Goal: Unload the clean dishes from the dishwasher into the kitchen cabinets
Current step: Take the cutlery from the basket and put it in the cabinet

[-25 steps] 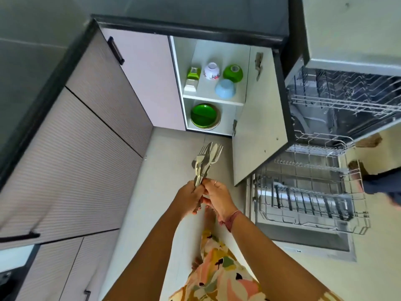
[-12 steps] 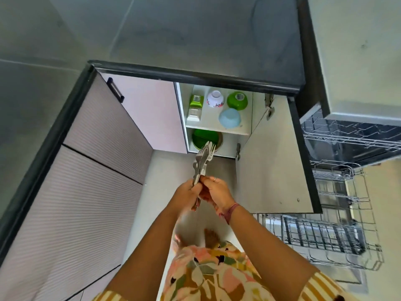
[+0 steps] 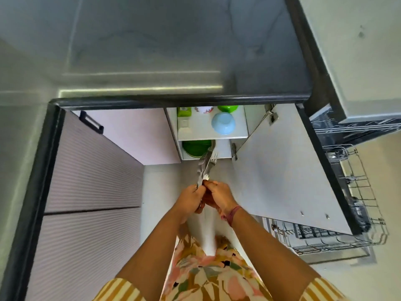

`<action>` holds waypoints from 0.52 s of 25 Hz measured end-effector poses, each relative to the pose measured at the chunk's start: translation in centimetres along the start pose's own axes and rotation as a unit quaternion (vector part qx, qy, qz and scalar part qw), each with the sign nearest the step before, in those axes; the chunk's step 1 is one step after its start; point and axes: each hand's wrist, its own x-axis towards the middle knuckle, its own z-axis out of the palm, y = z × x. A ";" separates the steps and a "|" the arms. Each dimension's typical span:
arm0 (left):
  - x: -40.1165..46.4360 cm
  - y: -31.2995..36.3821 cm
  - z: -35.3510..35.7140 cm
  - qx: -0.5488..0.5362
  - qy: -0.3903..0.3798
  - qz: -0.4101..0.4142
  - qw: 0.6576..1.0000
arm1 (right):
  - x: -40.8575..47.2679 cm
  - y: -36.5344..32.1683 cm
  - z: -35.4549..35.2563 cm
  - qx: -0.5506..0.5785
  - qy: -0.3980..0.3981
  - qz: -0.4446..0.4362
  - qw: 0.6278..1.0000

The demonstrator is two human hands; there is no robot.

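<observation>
A bundle of metal forks and other cutlery [image 3: 205, 166] points away from me, held by the handles. My left hand [image 3: 188, 200] and my right hand [image 3: 218, 195] both grip the bundle, pressed together in the middle of the view. Beyond them the low cabinet [image 3: 243, 135] stands open, with a pale blue bowl [image 3: 223, 123], a green bowl [image 3: 227, 107], a patterned white bowl [image 3: 204, 109] and a green container [image 3: 184, 111] on its upper shelf and a green plate [image 3: 195, 147] below. The dishwasher's lower rack [image 3: 355, 213] is pulled out at the right.
The open cabinet door [image 3: 282, 166] stands between my hands and the dishwasher rack. A dark countertop [image 3: 173, 51] fills the top of the view. Ribbed drawer fronts [image 3: 91, 192] line the left side. Pale floor [image 3: 160, 192] lies under my hands.
My view has risen and tilted, showing more countertop and less of the dishwasher. Both hands keep gripping the cutlery, now closer to the cabinet's lower shelf in the view.
</observation>
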 end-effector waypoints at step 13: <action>22.0 -4.8 0.1 0.044 0.034 -0.060 0.997 | 25.0 4.7 -4.0 -0.089 0.120 0.007 0.989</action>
